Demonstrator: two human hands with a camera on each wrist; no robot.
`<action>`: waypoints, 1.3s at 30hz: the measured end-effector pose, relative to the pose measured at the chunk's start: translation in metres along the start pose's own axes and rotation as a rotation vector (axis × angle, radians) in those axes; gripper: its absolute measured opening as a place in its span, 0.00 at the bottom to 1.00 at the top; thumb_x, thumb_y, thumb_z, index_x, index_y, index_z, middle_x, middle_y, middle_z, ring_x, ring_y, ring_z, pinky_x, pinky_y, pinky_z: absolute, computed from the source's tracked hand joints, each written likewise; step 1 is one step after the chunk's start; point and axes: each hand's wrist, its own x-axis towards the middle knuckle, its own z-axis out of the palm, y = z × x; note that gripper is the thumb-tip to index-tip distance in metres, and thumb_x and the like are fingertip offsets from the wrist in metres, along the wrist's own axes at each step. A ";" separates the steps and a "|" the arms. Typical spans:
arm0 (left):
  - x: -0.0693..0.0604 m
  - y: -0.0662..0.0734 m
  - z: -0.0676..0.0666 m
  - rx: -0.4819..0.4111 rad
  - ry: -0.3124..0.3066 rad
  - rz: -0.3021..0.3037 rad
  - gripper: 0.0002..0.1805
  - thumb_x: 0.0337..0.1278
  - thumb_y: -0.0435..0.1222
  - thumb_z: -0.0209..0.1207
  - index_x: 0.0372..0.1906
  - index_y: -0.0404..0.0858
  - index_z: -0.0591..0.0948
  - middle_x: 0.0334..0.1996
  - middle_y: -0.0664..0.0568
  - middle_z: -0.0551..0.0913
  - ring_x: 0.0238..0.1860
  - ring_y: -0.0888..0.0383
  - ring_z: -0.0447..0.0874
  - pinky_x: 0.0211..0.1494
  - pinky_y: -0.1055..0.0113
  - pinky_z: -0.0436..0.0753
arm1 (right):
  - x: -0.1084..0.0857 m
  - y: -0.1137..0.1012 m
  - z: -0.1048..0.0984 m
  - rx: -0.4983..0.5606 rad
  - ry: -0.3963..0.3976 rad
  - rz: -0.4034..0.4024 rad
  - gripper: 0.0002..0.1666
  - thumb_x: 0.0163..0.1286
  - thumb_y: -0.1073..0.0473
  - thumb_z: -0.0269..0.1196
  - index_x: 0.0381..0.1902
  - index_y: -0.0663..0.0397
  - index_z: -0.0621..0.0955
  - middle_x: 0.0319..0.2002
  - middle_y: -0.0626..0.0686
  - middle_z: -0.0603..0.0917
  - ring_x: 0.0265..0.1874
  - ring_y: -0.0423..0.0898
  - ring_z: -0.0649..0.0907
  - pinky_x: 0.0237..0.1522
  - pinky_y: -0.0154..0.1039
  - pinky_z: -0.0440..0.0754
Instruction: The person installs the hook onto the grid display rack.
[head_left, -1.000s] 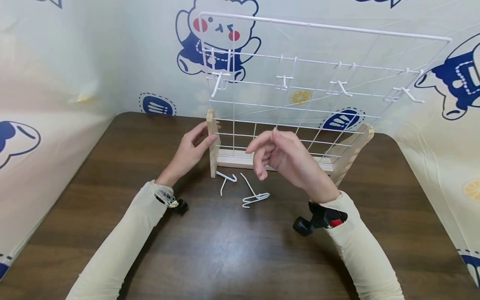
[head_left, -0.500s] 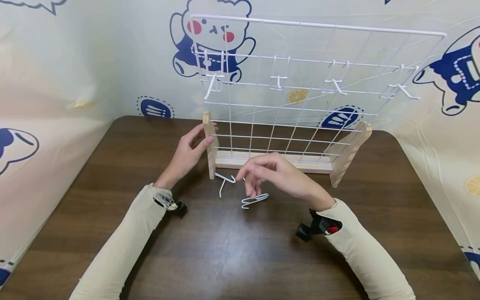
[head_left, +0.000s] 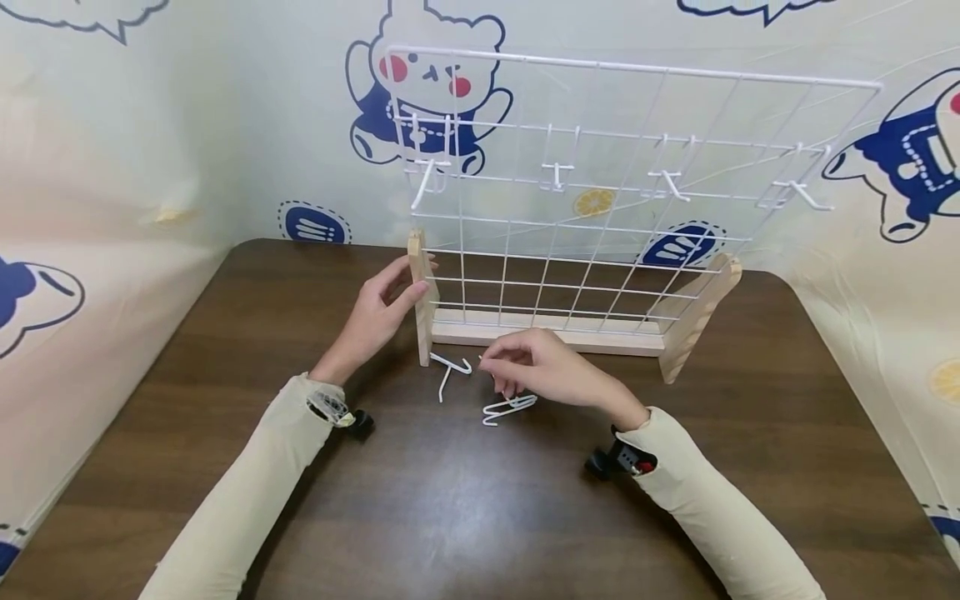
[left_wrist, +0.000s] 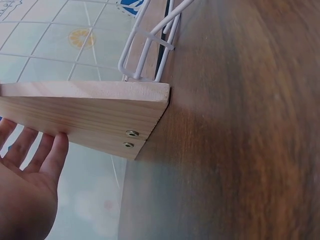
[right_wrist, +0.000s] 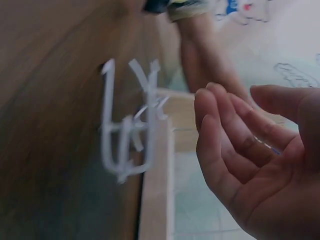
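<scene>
A white wire grid rack [head_left: 555, 225] stands on a wooden base. My left hand [head_left: 375, 315] holds its left wooden side panel [head_left: 422, 308], thumb in front and fingers reaching behind; in the left wrist view the fingertips [left_wrist: 60, 142] touch the panel's outer face. My right hand [head_left: 543, 367] hovers just above a white wire hook [head_left: 510, 407] on the table. In the right wrist view that hook [right_wrist: 107, 130] lies apart from the loosely bent fingers [right_wrist: 210, 145], which hold nothing. A second white hook [head_left: 452, 367] lies by the foot of the left panel.
Several white hooks [head_left: 667, 183] hang along an upper wire of the grid. The right wooden panel [head_left: 701, 317] stands on the brown table [head_left: 420, 517]. Behind is a patterned cloth backdrop [head_left: 247, 125].
My right hand has come down and slightly left from in front of the grid to just over the nearer hook. My left hand stays on the wooden panel.
</scene>
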 end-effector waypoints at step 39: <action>0.002 -0.003 -0.002 -0.010 -0.018 0.014 0.21 0.71 0.31 0.55 0.65 0.29 0.73 0.61 0.35 0.76 0.60 0.43 0.74 0.62 0.70 0.74 | -0.001 0.023 0.012 -0.669 -0.057 0.200 0.10 0.68 0.66 0.58 0.45 0.51 0.73 0.23 0.48 0.76 0.23 0.43 0.74 0.29 0.39 0.74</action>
